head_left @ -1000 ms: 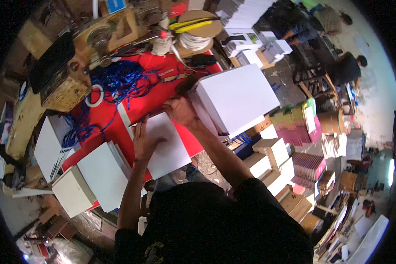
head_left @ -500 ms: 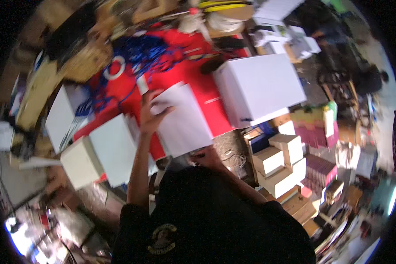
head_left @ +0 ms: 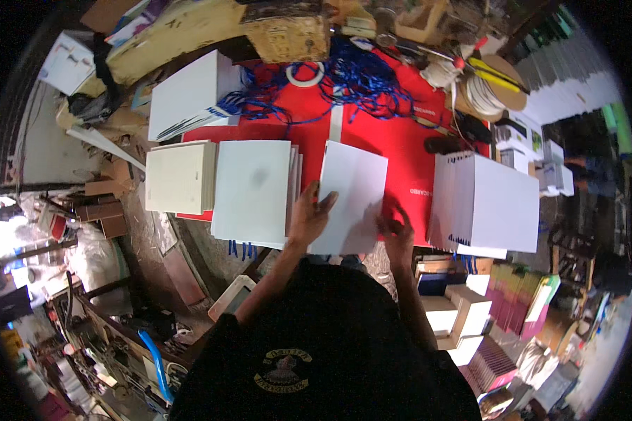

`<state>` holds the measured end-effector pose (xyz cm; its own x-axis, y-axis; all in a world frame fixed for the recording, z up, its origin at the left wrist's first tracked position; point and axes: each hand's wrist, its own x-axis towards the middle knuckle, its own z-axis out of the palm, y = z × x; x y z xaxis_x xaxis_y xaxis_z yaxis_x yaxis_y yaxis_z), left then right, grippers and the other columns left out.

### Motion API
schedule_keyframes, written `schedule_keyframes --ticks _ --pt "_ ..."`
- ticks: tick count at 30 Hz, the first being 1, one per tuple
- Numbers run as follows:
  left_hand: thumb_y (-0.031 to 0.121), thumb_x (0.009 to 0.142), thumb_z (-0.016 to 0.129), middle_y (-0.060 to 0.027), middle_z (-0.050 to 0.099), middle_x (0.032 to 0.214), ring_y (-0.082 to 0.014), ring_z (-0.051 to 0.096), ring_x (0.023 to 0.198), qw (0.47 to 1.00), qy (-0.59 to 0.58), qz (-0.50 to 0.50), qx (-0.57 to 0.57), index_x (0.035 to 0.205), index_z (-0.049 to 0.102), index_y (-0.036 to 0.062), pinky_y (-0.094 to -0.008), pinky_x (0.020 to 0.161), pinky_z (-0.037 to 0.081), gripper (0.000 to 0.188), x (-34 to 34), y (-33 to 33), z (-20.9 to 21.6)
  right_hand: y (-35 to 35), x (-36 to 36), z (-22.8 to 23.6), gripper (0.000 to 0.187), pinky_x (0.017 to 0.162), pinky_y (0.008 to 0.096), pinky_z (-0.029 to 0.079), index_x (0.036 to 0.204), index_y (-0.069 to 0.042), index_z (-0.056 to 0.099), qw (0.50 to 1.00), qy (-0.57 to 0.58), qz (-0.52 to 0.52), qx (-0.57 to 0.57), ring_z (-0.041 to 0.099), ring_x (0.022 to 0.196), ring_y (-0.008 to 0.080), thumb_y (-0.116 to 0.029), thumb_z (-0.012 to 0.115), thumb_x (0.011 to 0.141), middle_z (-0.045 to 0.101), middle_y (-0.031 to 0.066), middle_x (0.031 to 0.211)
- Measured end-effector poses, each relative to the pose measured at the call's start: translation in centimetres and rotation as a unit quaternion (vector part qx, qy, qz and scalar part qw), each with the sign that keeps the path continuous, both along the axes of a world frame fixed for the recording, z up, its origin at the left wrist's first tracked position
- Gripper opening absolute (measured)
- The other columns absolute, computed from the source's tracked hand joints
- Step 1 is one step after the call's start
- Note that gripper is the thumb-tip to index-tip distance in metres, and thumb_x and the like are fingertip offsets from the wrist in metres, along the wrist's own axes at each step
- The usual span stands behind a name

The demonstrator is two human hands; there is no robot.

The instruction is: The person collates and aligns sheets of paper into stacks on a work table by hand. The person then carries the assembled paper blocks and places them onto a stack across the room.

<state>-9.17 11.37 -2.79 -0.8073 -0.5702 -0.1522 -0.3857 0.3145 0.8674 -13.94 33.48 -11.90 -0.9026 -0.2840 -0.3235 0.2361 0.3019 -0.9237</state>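
Observation:
A white book block, a thick sheaf of blank-faced pages, lies on the red tabletop in front of me. My left hand grips its left edge, with the thumb over the top face and the fingers along the side. At the right edge hovers my right hand, its fingers bent and apart; whether it touches the pages I cannot tell. Left of the block stands a pale stack of book blocks, blue ribbon ends hanging below it. Farther right is another white stack, also with blue ribbon ends.
A cream stack and a white stack occupy the table's left. Tangled blue ribbon lies at the back beside a white ring. A wooden block and a cord spool stand behind. Boxes are stacked lower right.
The view has swung left and straightened. My left hand has moved from the block's far left part to its near left edge; my right hand has moved from the near edge to the right side.

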Motion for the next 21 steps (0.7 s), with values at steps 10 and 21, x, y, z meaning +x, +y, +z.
schedule_keyframes --ticks 10,21 --pt "0.054 0.093 0.051 -0.0277 0.065 0.093 -0.0463 0.06 0.096 0.922 -0.284 0.1 -0.244 0.108 0.063 -0.0087 -0.0494 0.087 0.047 0.065 13.3 -15.1 6.3 -17.3 4.8 3.8 0.068 0.079 0.04 0.051 0.113 0.008 0.051 0.993 0.031 0.107 0.041 0.064 0.09 0.027 -0.045 0.078 0.079 0.064 0.02 0.098" --pt "0.056 0.092 0.051 -0.0159 0.058 0.122 -0.0288 0.058 0.106 0.984 -0.04 0.097 0.143 0.143 0.036 0.0021 -0.0443 0.087 0.048 0.076 21.2 -18.5 -4.8 -18.8 5.1 9.6 0.106 0.091 0.0445 0.048 0.136 0.011 0.034 0.969 -0.201 0.137 -0.044 0.06 0.108 0.035 -0.056 0.08 0.068 0.06 0.0259 0.116"
